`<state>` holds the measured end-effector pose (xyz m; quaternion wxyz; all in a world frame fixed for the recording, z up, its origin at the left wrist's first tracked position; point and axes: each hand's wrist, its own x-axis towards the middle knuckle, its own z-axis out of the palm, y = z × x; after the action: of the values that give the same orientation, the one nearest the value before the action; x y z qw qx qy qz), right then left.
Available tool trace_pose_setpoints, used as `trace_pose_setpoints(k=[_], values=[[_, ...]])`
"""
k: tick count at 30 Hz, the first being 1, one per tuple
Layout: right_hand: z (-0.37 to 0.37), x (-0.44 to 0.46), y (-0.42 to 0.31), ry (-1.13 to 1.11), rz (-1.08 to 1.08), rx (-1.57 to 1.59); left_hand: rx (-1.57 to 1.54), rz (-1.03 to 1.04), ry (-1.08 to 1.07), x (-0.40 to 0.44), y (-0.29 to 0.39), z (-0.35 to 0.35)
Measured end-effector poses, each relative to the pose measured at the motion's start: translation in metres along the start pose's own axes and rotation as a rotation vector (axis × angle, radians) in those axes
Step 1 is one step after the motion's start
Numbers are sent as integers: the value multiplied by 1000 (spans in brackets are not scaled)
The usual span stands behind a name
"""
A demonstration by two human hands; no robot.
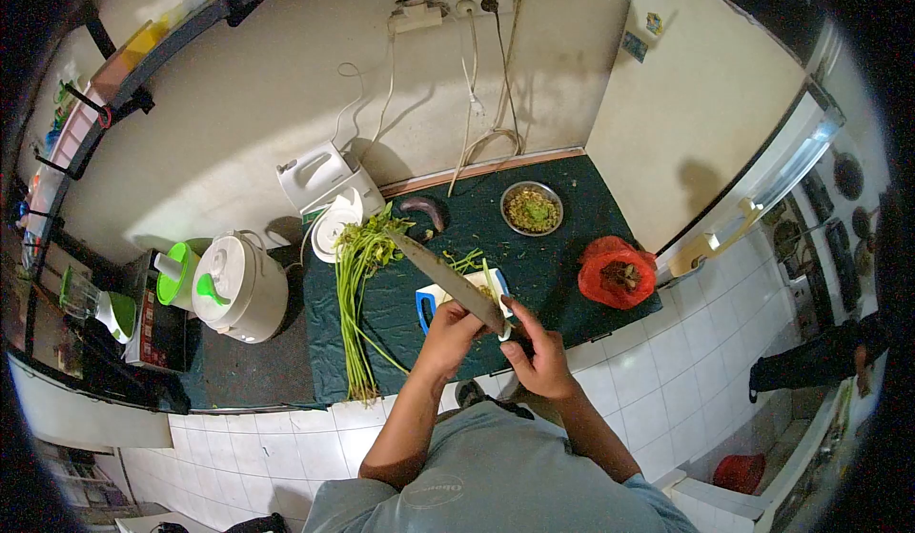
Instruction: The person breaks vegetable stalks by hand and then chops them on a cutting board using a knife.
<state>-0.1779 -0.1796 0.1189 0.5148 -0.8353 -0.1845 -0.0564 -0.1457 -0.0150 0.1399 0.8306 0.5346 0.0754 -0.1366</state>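
"How did we hold our hands?"
"Both angled inward; our left hand's (pixel 450 335) fingers curled beside the knife (pixel 450 281), our right hand's (pixel 541 360) bent nearby, grips unclear."
"And the knife?"
"We had it slanting over the board (pixel 425 312), far end forward-left"

Dim, perhaps grainy, fisheye-warped edges.

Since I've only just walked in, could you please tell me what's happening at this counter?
The left hand and right hand are together at a large knife, just over a blue-and-white board; how the handle is gripped is hidden. Cut green stalks lie by the board. Long leafy greens lie uncut to the left, while a metal bowl of chopped food and an open red bag are to the right.
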Motion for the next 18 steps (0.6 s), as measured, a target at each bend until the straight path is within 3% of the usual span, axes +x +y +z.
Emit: trace_pose_setpoints(k=[8, 14, 18], values=[[1, -1, 6, 59, -58, 70, 206, 105, -187, 5, -9, -11], [-3, -1, 1, 53, -63, 83, 178, 133, -58, 9, -9, -10], [-4, -2, 1, 27, -22, 98, 152, 205, -124, 10, -10, -11]])
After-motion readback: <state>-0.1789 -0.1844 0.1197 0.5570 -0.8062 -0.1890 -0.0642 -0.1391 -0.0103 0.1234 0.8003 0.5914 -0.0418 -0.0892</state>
